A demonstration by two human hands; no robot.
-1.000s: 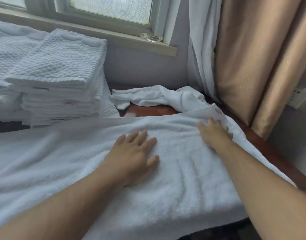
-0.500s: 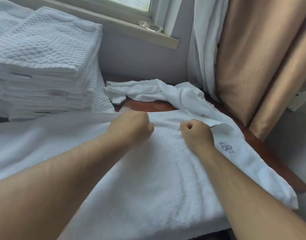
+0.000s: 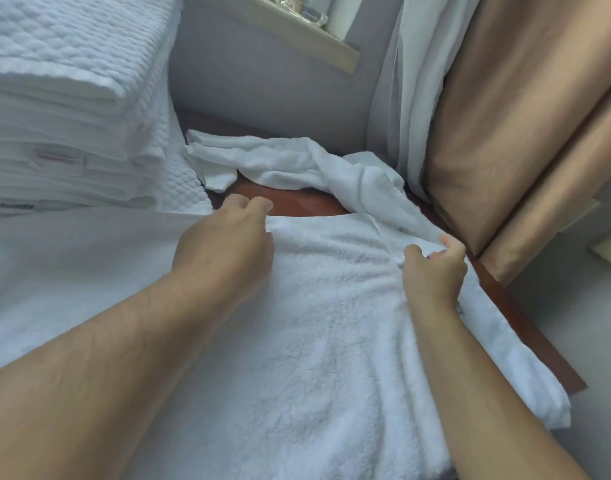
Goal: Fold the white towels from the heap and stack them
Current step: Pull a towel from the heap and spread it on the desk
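While the white towel (image 3: 314,341) lies spread over the near part of the table (image 3: 297,202), I see the left hand (image 3: 227,237) clenched on its far edge and the right hand (image 3: 433,271) pinching a fold at its far right corner. Just beyond, a crumpled towel (image 3: 297,161) sits on the wood; the stack of folded towels (image 3: 65,116) rises at far left, and a tan curtain (image 3: 522,116) hangs at right

Left hand (image 3: 227,240), right hand (image 3: 435,271) now pinching towel (image 3: 314,341) edge.
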